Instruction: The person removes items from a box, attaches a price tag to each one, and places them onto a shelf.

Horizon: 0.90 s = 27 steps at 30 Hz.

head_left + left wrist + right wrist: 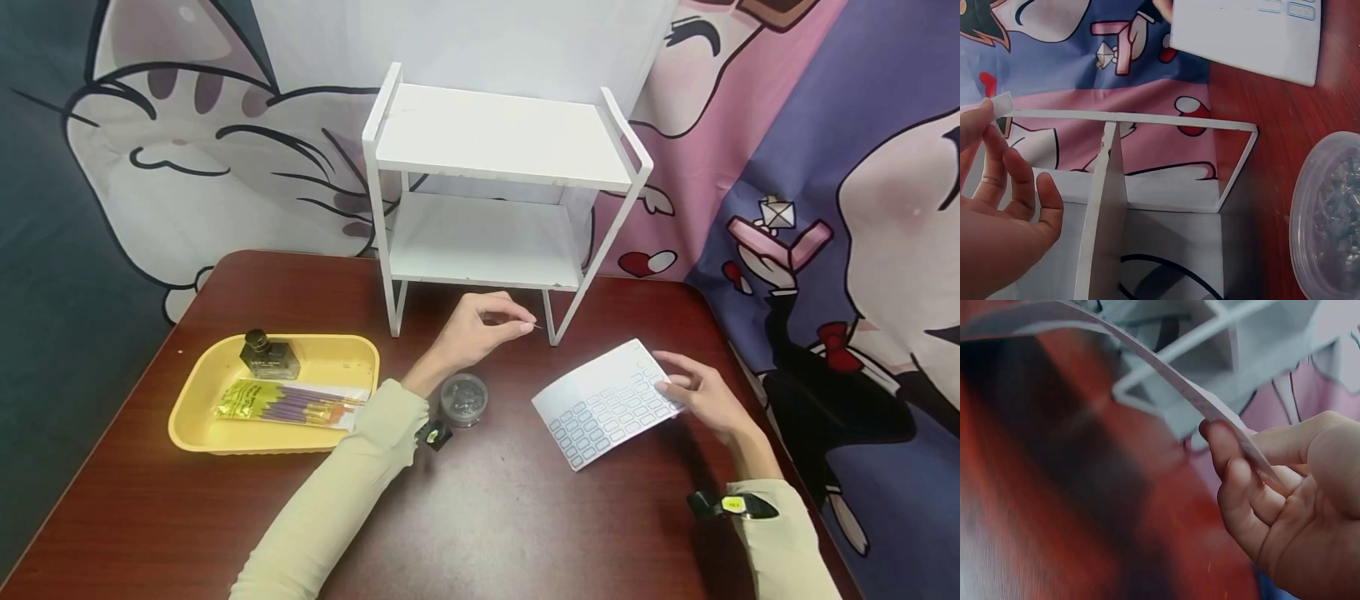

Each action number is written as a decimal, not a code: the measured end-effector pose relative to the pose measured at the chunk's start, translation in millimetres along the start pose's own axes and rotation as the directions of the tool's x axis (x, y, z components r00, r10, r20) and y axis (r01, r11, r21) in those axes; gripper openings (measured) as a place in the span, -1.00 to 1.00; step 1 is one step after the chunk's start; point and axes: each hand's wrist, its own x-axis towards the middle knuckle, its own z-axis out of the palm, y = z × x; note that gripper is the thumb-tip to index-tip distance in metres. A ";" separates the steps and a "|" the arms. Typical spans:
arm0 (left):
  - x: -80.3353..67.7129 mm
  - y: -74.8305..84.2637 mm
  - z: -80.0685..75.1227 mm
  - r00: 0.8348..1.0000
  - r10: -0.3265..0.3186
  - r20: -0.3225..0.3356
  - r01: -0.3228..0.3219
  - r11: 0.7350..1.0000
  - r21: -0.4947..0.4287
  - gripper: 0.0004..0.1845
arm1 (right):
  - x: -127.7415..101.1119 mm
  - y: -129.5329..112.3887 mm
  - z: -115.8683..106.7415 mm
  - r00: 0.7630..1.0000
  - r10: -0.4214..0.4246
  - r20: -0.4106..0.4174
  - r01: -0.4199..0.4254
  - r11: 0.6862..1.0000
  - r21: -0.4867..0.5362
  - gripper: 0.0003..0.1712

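My left hand (480,329) is raised near the front of the white shelf, thumb and forefinger pinching a small whitish sticker (1002,105). The other fingers of that hand curl loosely. On the right, my right hand (701,392) holds a sheet of stickers (607,404) by its right edge, thumb on top and fingers beneath. Rows of blue-outlined label shapes cover much of the sheet, while its upper left part is plain white. Seen in the right wrist view, the sheet (1166,372) bends in a curve above the table.
A round clear tub (463,400) of small dark pieces stands below my left wrist. To the left, a yellow tray (187,400) holds a dark glass bottle (270,358) and a packet of paintbrushes (292,404). The two-tier white shelf (502,137) stands at the table's back.
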 end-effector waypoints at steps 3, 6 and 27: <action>-0.5 -1.0 -0.1 1.000 -0.009 0.004 0.009 1.000 -0.002 -0.87 | -3.9 17.3 -6.2 0.998 0.069 0.010 -0.070 0.997 0.012 -0.31; -1.1 -0.9 -0.5 1.000 -0.019 0.008 0.019 1.000 0.004 -0.87 | -5.7 28.7 -8.5 0.992 0.124 0.036 -0.125 0.992 0.032 -0.27; -5.5 -8.6 -7.9 0.994 -0.107 0.005 0.107 0.992 -0.070 -0.86 | -10.2 35.7 -9.8 0.963 0.265 0.046 -0.250 0.946 -0.206 -0.22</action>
